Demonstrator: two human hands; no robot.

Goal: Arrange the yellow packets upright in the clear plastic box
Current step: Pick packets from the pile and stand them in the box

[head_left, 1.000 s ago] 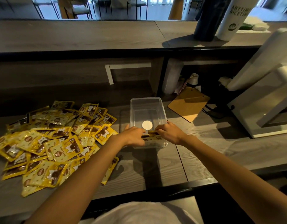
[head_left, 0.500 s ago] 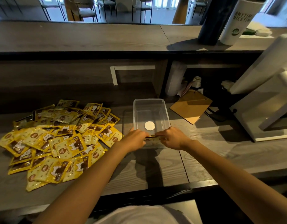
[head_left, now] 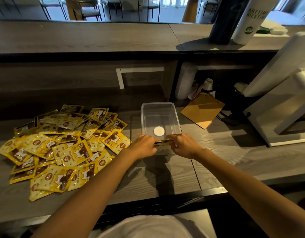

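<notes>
- Grey wood-grain counter [head_left: 165, 177] w/ a raised shelf behind; chairs visible thru the glass at the back.
- Box [head_left: 160, 115], clear, sits on counter just past both hands; round white sticker [head_left: 159, 131] on its floor, rest of interior bare.
- Left hand [head_left: 144, 146] & right hand [head_left: 183, 145] meet at the box's near end, fingers curled, both pinching one packet [head_left: 162, 142] by its ends. Packet stands on edge against the near wall, inside the box; only its top edge shows betw. the hands.
- Hands + wrists cover the box's near rim, so can't tell how deep the packet sits.
- Pile [head_left: 62, 146] of yellow packets lies flat, overlapping, left of the left hand; nearest ones almost touch the left wrist.
- Clipboard [head_left: 202, 112], brown, beyond & right of the right hand, near the box, not touching.
- White machine [head_left: 282, 93] far right of the right hand, well apart.
- Dark bottle [head_left: 223, 19] & white cup [head_left: 251, 19] w/ green print on the shelf, far beyond the right hand.
- Nothing lies betw. pile and box except the left forearm.
</notes>
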